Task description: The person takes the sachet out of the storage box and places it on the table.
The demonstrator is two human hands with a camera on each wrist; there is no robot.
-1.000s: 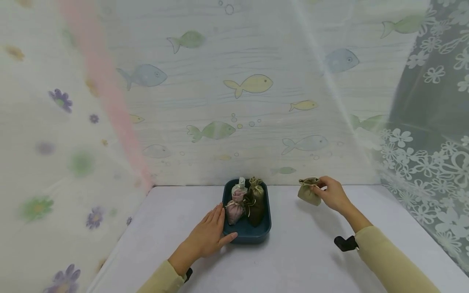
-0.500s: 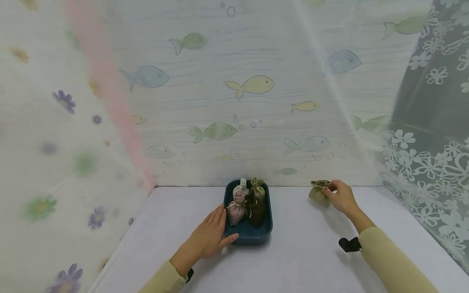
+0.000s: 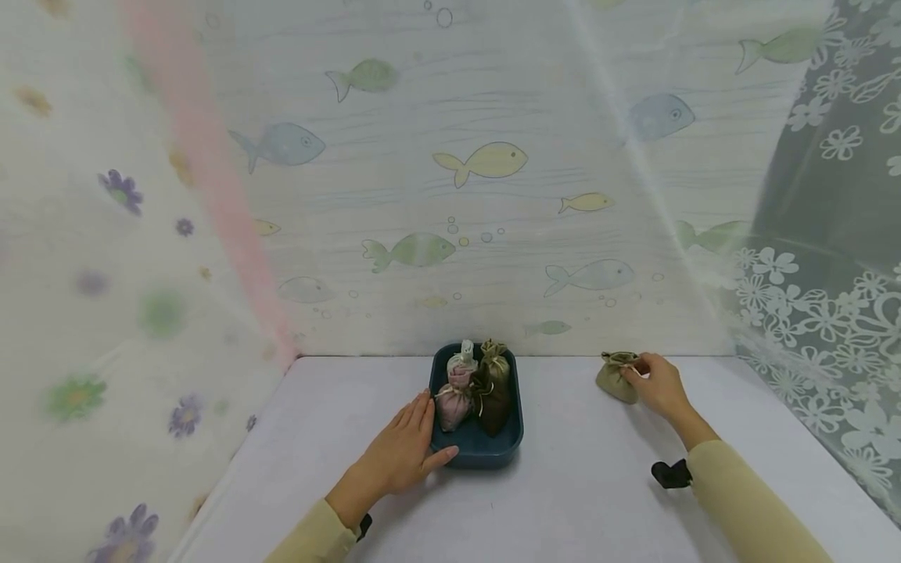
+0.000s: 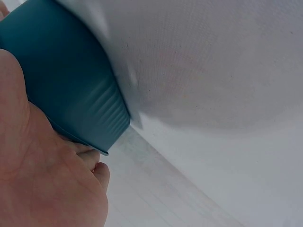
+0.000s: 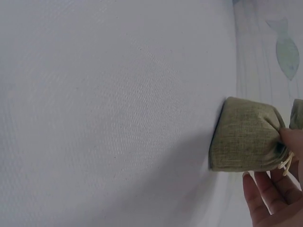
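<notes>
Five small cloth pouches were in sight: four stood bunched inside the one blue tray (image 3: 509, 438), and the fifth, an olive pouch (image 3: 615, 378), sat alone on the white table (image 3: 563, 500), well to the right of the tray and near the table's back edge. Within the tray were a pale pouch (image 3: 462, 358) at the back, a pink pouch (image 3: 453, 403) in front of it, a green-brown pouch (image 3: 496, 361) beside the pale one, and a dark brown pouch (image 3: 493, 407) nearest the front. The left hand (image 3: 401, 457) lay flat with straight fingers against the tray's left wall, thumb at the front corner, holding nothing. The right hand (image 3: 658, 385) pinched the olive pouch at its gathered neck. Between tray and olive pouch the tabletop lay bare, as did the wide stretch in front of both. The tray stood close to the fish-printed curtain (image 3: 486, 160) behind the table. The left wrist view gave only the tray's ribbed corner (image 4: 90, 113) against the palm; the right wrist view alone showed the olive pouch's (image 5: 246, 135) coarse weave and its pale drawstring (image 5: 286, 163) at the fingertips.
</notes>
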